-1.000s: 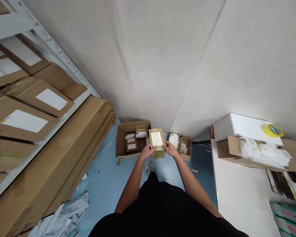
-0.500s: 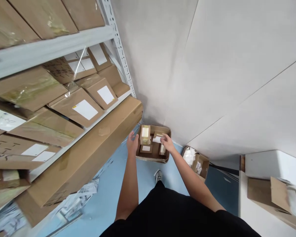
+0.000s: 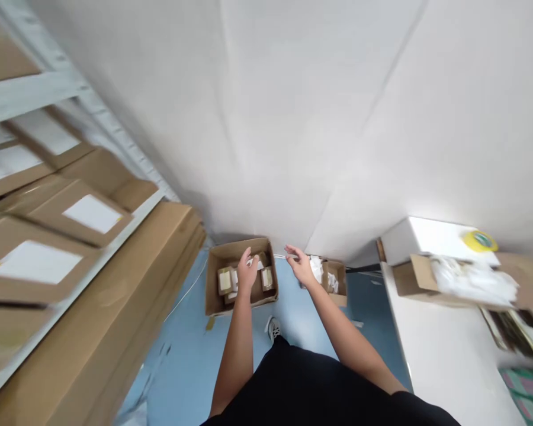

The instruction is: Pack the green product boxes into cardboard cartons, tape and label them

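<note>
My left hand (image 3: pixel 247 271) hovers above an open cardboard box (image 3: pixel 215 296) on the blue floor, its fingers apart and nothing in it. Inside that box lie several small brown cartons with white labels; one small carton (image 3: pixel 224 280) shows to the left of my hand, another small labelled carton (image 3: pixel 267 278) to the right. Part of the box's inside is hidden behind my left hand and forearm. To the right of the box, my right hand (image 3: pixel 300 266) is raised in the air with spread fingers, holding nothing. Near it stands a smaller open box (image 3: pixel 336 283) with white material in it.
A shelf rack (image 3: pixel 66 89) with labelled cartons fills the left side, with a long cardboard box (image 3: pixel 115 307) beneath its lower shelf. A white table (image 3: pixel 448 343) at right carries an open carton with white plastic and a yellow tape roll (image 3: pixel 479 241). A pale wall rises ahead.
My view has swung to the right, bringing the table more into sight. My right hand has come away from the labelled carton in the box and is now beside the box, empty.
</note>
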### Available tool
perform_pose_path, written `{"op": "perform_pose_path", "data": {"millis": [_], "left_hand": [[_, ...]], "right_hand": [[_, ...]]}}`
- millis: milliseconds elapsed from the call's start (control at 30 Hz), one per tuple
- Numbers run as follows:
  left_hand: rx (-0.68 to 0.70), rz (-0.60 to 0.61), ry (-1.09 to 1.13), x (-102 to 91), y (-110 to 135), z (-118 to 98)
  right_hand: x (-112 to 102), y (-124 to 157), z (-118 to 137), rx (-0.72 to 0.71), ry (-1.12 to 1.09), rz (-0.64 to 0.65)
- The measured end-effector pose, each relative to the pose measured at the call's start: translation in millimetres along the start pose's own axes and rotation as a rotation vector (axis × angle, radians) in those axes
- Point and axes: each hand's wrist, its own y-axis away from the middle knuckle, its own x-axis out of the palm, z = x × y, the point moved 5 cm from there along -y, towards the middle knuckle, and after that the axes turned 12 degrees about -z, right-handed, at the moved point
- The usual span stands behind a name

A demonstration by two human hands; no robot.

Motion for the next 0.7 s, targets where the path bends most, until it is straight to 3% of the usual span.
{"op": "perform_pose_path", "data": {"millis": [133,267,433,700], "left_hand": [[0.109,0.199,-0.023,87.8,32.2,-26.4],[0.180,0.436,-0.050,184.7,99.0,-55.1],[0.259,0.709,-0.065,282.9,221.6,-92.7],[0.375,1.132,-0.049,376.8,433.2,-128.5]], "right_hand": [[-93.9,9.5,2.3,-0.053,0.094,-0.190],[-206.4,34.7,2.8,-0.056,0.155,-0.402],[-344.6,91.4,-3.7,-0.005,0.162,-0.666],[-515.1,219.0,-19.2,0.055,0.098,-1.051]]}}
